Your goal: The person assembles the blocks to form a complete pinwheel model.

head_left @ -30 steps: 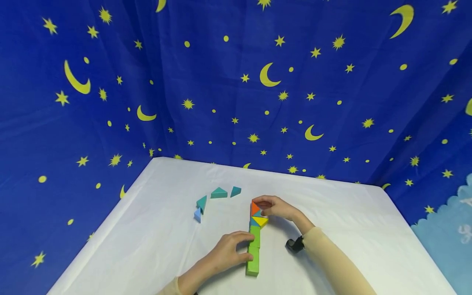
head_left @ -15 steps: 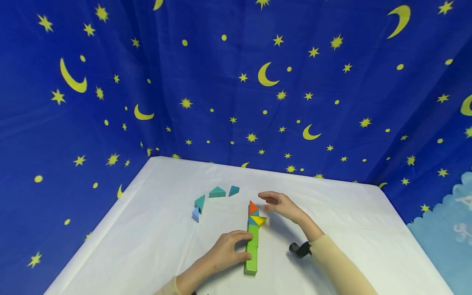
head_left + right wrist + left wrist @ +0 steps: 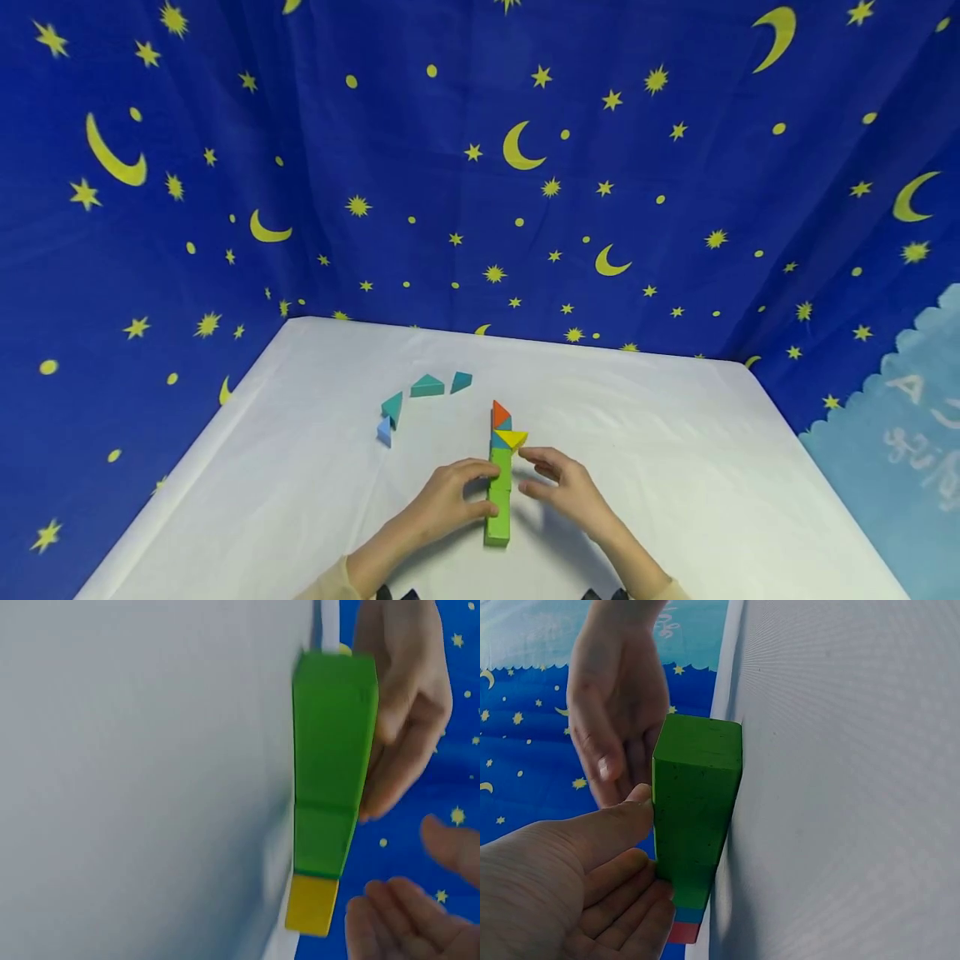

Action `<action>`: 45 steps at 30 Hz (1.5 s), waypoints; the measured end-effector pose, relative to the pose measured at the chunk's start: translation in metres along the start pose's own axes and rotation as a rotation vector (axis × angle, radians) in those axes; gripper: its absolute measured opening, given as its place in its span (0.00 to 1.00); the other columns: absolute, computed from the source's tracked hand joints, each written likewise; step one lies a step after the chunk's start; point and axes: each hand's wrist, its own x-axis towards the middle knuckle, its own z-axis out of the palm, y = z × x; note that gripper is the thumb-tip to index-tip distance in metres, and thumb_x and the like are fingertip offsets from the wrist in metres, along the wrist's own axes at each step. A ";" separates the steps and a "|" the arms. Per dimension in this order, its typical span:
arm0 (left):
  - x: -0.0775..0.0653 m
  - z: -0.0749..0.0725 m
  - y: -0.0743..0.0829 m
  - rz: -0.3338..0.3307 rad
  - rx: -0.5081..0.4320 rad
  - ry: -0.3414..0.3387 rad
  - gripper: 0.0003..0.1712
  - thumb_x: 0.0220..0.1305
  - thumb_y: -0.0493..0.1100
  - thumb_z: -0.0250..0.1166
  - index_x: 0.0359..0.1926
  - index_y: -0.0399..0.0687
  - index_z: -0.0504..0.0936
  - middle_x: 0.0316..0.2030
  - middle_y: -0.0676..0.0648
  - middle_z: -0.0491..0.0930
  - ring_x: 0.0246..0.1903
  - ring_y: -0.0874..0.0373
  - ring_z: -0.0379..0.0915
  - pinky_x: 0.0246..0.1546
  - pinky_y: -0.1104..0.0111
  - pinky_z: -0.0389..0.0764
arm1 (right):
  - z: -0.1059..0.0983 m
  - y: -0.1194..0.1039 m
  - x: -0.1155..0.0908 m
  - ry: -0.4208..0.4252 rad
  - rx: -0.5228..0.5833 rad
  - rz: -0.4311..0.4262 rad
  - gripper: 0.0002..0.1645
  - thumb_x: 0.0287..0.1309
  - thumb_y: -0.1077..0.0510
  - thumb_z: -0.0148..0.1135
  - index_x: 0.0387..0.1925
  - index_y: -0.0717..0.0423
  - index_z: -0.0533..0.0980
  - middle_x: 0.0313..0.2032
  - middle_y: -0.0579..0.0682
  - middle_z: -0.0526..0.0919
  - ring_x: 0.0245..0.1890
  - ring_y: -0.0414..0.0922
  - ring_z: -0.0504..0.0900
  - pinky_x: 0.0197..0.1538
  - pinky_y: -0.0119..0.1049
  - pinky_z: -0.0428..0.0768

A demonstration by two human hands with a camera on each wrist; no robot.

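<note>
A row of blocks runs away from me on the table. Two green blocks (image 3: 498, 517) form its near part. Beyond them come blue pieces (image 3: 498, 442), a yellow triangle block (image 3: 513, 438) jutting right and an orange triangle block (image 3: 500, 415) at the far end. My left hand (image 3: 448, 500) touches the green blocks' left side with thumb and fingertips, not wrapped round them. To the right of the row, my right hand (image 3: 566, 490) hovers with loosely bent fingers and holds nothing; its fingertips are close to the yellow triangle. The right wrist view shows the yellow block (image 3: 312, 904) beyond the green ones.
Left of the row's far end lie teal triangle blocks (image 3: 427, 386), a darker teal piece (image 3: 461, 382) and a light blue triangle block (image 3: 385, 432). A white cloth (image 3: 675, 467) covers the table. Blue star-patterned curtains (image 3: 420, 167) stand behind and at the sides.
My right hand has left the orange and blue triangle blocks at the far end, drawn back to the right and come nearer, beside the green blocks. The left hand stays at the green blocks.
</note>
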 end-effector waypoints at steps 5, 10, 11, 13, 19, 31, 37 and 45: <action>0.000 0.000 -0.001 -0.003 0.000 0.012 0.29 0.51 0.48 0.73 0.53 0.42 0.79 0.52 0.48 0.78 0.54 0.55 0.72 0.56 0.64 0.72 | 0.009 0.004 -0.011 -0.023 0.049 0.044 0.26 0.55 0.60 0.66 0.53 0.69 0.73 0.48 0.62 0.79 0.46 0.54 0.80 0.45 0.34 0.81; 0.001 0.000 -0.001 -0.014 0.000 0.012 0.29 0.51 0.48 0.73 0.54 0.42 0.79 0.52 0.48 0.78 0.54 0.55 0.72 0.56 0.63 0.72 | 0.015 0.008 -0.012 -0.050 0.156 0.055 0.24 0.54 0.63 0.66 0.50 0.73 0.73 0.44 0.63 0.81 0.42 0.50 0.82 0.42 0.32 0.81; 0.001 0.000 -0.001 -0.014 -0.003 0.011 0.29 0.51 0.48 0.73 0.54 0.42 0.79 0.52 0.48 0.78 0.54 0.55 0.72 0.56 0.63 0.72 | 0.015 0.008 -0.012 -0.056 0.170 0.057 0.24 0.55 0.63 0.66 0.50 0.73 0.73 0.44 0.63 0.81 0.42 0.51 0.82 0.43 0.31 0.81; 0.001 0.000 -0.001 -0.015 -0.006 0.009 0.29 0.51 0.48 0.73 0.54 0.42 0.79 0.52 0.48 0.78 0.54 0.55 0.72 0.56 0.63 0.72 | 0.017 0.009 -0.013 -0.065 0.193 0.058 0.24 0.55 0.64 0.65 0.51 0.74 0.73 0.44 0.63 0.81 0.43 0.52 0.82 0.43 0.31 0.81; 0.001 0.000 0.001 -0.020 -0.021 0.014 0.29 0.50 0.47 0.73 0.53 0.42 0.79 0.52 0.48 0.78 0.53 0.55 0.72 0.55 0.63 0.73 | 0.019 0.007 -0.014 -0.068 0.229 0.069 0.23 0.57 0.65 0.63 0.52 0.75 0.72 0.44 0.63 0.81 0.46 0.56 0.81 0.43 0.31 0.81; 0.002 0.001 0.004 -0.050 -0.012 0.014 0.29 0.50 0.47 0.73 0.53 0.42 0.79 0.52 0.48 0.78 0.54 0.55 0.72 0.56 0.62 0.72 | 0.020 0.008 -0.014 -0.059 0.251 0.084 0.25 0.56 0.65 0.64 0.53 0.75 0.71 0.46 0.64 0.80 0.45 0.54 0.81 0.44 0.32 0.81; 0.002 0.001 0.004 -0.044 -0.008 0.014 0.30 0.50 0.47 0.73 0.54 0.41 0.79 0.53 0.48 0.77 0.53 0.55 0.73 0.54 0.64 0.73 | 0.022 0.008 -0.012 -0.010 0.171 0.027 0.26 0.53 0.66 0.67 0.53 0.73 0.71 0.47 0.65 0.79 0.46 0.56 0.80 0.45 0.31 0.80; 0.000 0.002 0.003 -0.018 -0.017 0.026 0.29 0.51 0.45 0.73 0.53 0.39 0.79 0.52 0.46 0.77 0.48 0.60 0.75 0.52 0.67 0.75 | 0.024 0.012 -0.008 0.020 0.111 -0.015 0.26 0.51 0.68 0.67 0.52 0.72 0.72 0.46 0.63 0.80 0.46 0.56 0.80 0.46 0.30 0.80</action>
